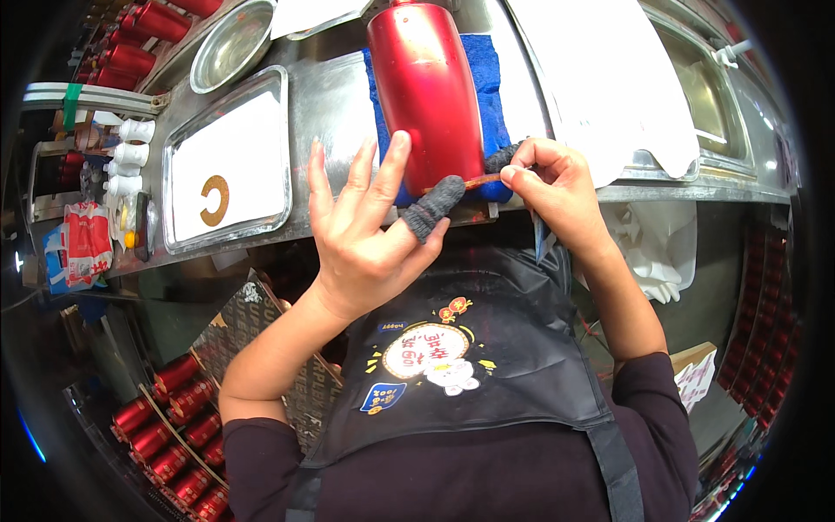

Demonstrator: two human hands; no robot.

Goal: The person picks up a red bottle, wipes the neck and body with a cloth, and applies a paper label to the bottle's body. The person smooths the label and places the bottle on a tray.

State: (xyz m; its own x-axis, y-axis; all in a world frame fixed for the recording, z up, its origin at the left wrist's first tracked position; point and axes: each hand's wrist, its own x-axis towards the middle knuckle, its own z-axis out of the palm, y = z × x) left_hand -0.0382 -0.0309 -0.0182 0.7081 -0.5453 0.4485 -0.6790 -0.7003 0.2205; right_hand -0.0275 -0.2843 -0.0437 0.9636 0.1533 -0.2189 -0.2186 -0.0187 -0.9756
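A shiny red metal bottle [426, 87] lies on a blue cloth [489, 78], its near end toward me. Along that end runs a thin brown strip [484, 180]. My right hand [557, 191] pinches the strip's right end between thumb and finger, beside the bottle. My left hand [365, 235] has its fingers spread. Its index finger, in a grey knitted cover [432, 207], presses at the strip by the bottle's near edge. A second grey knitted cover [502, 157] shows by my right hand. Below that hand hangs a pointed bluish piece [541, 237] I cannot identify.
Left of the bottle, a metal tray [283, 157] holds a white sheet and a brown C-shaped piece [214, 200]. Behind it sits a round metal bowl [233, 45]. A white board [609, 87] covers the right side. Red bottles [187, 400] fill a crate at lower left.
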